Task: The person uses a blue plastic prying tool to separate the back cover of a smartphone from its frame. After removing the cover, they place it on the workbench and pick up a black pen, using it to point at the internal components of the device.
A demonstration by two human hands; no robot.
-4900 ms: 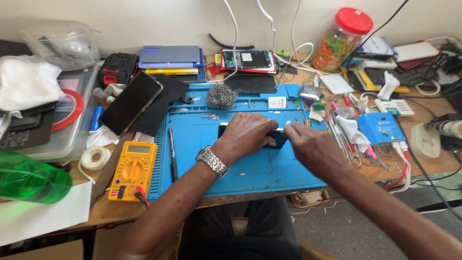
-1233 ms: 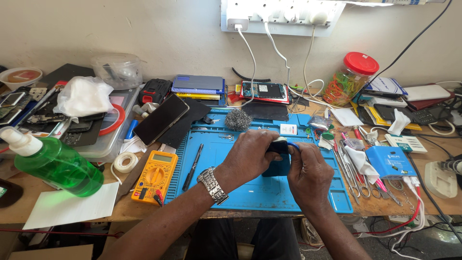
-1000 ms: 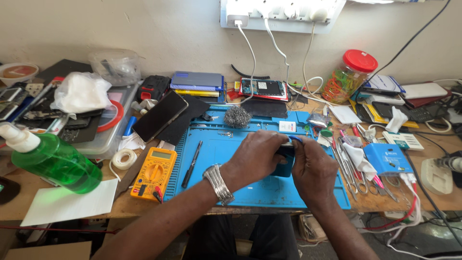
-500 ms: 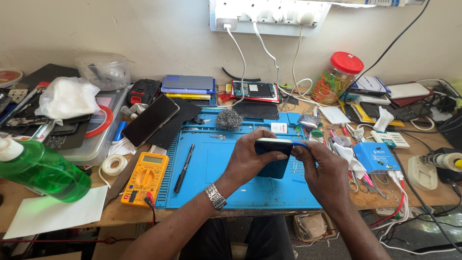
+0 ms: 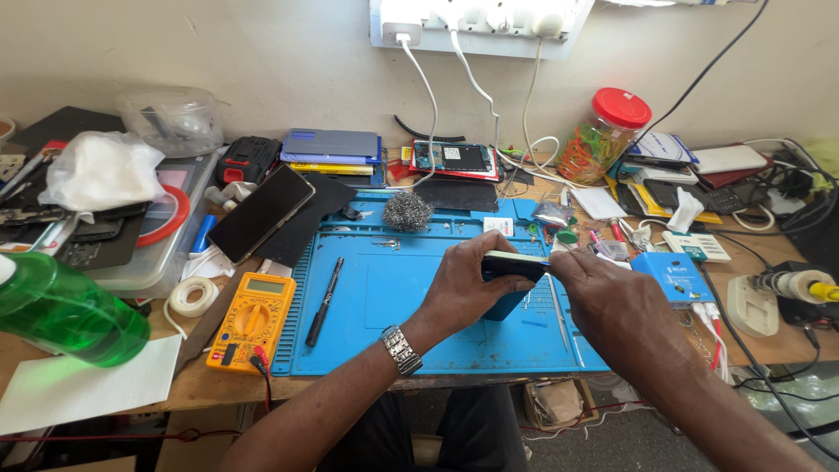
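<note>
Dark blue and slim, a phone (image 5: pixel 511 273) is held tilted on edge above the blue silicone work mat (image 5: pixel 393 306), near its right half. It is gripped from the left by the left hand (image 5: pixel 468 288), whose fingers are curled around its body, and its upper right corner is pinched by the fingers of the right hand (image 5: pixel 612 301). A metal wristwatch (image 5: pixel 400 350) is worn on the left wrist. A black pen (image 5: pixel 323 301) is laid on the mat to the left of the hands, and a ball of steel wool (image 5: pixel 407 211) is set at the mat's far edge. A yellow multimeter (image 5: pixel 252 320) is placed just beside the mat's left edge on the wooden counter (image 5: pixel 218 389), with a roll of white tape (image 5: pixel 193 295) near it. A green spray bottle (image 5: pixel 65 310) is seen at the far left. A clear jar with a red lid (image 5: pixel 605 133) stands by the wall, below a white power strip (image 5: pixel 476 22).
</note>
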